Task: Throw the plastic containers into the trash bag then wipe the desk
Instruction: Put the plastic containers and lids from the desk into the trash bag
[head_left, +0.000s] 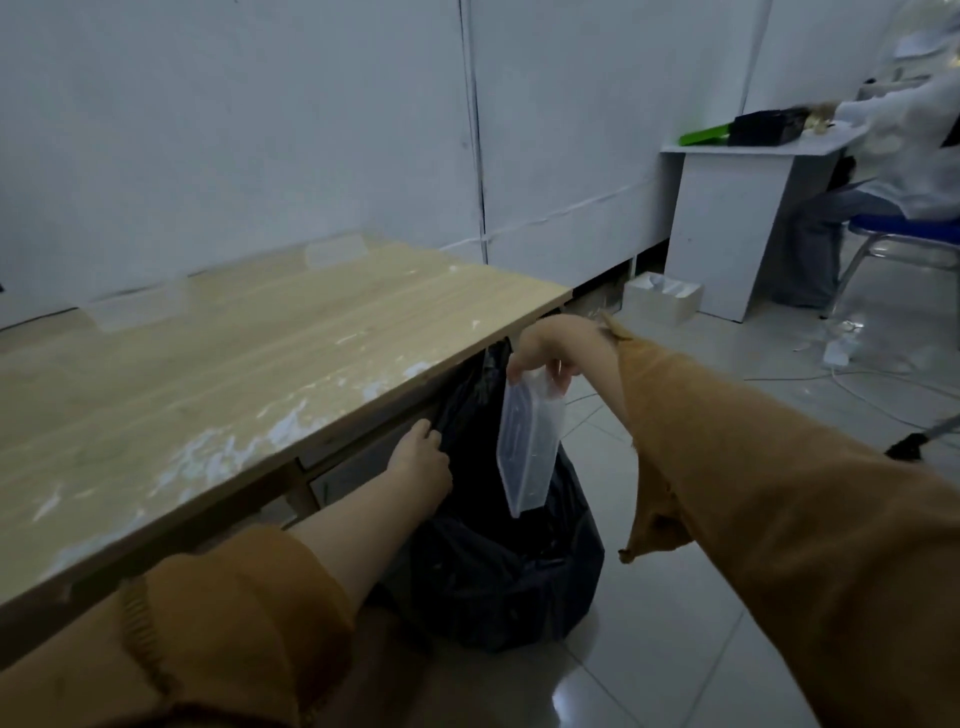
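Nearest the camera, two forearms in mustard-coloured sleeves extend forward. The left hand (423, 457) sits just below the edge of the wooden surface (218, 374), its grip clenched on the rim of the black trash bag (498, 566), pulling that rim toward the surface edge. The trash bag stands on the tiled floor (675, 623) beside the surface, its upper part hanging against the surface frame.

The right hand (550, 348) hangs above the bag mouth. Its grip pinches the top edge of a clear plastic container (527, 447) between fingertips and thumb. The container hangs nearly vertical, tilted slightly, with its lower end in front of the bag opening.

The surface carries white smears and flecks along its near edge and right corner. Farther back on it, two more clear containers (335, 250) rest close to the white wall (234, 130); both are blurred and their contents cannot be determined.

Beyond the surface, a white box (662, 299) sits on the floor at the foot of a white desk (727, 228). A seated person in white occupies a blue chair (904, 228) at that desk.
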